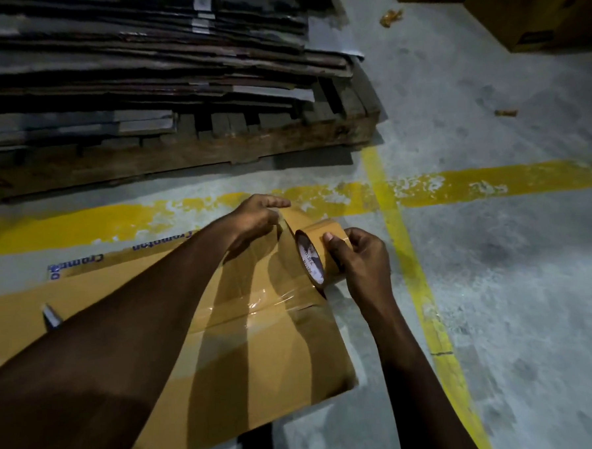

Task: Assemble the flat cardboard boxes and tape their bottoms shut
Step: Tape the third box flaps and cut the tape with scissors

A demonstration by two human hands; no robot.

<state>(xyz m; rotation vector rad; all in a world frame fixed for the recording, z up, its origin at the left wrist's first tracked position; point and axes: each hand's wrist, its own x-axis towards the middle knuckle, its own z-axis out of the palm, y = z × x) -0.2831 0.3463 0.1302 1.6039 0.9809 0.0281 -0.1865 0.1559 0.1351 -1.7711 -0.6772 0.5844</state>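
Cardboard box (267,363) first: where is it, and how far along? asks the listener.

I answer from my remote seat: it lies flat-sided on the grey floor (514,298), near and left of centre, with its bottom flaps closed and facing up at me. A glossy tape strip (257,303) runs along the middle seam towards the right edge. My guess is that the seam is nearly sealed.

And the hands?

The right hand (361,258) is clamped round the tape roll (320,254), thumb on the outer face, fingers wrapped behind. The roll stands on edge at the right end of the seam, I think so the tape stays taut and in line. The left hand (259,212) reaches across to the box's far right corner, fingers stretched out. I cannot tell whether it pinches loose tape or only steadies the board.

What else is close by?

A small silvery tool (51,318), perhaps a cutter, rests on the box's left part, probably kept there for cutting the tape. Beyond the box, far and left, a wooden pallet (181,151) carries a stack of flat cardboard (142,60), likely the next boxes. A worn yellow line (491,179) crosses the floor between box and pallet.
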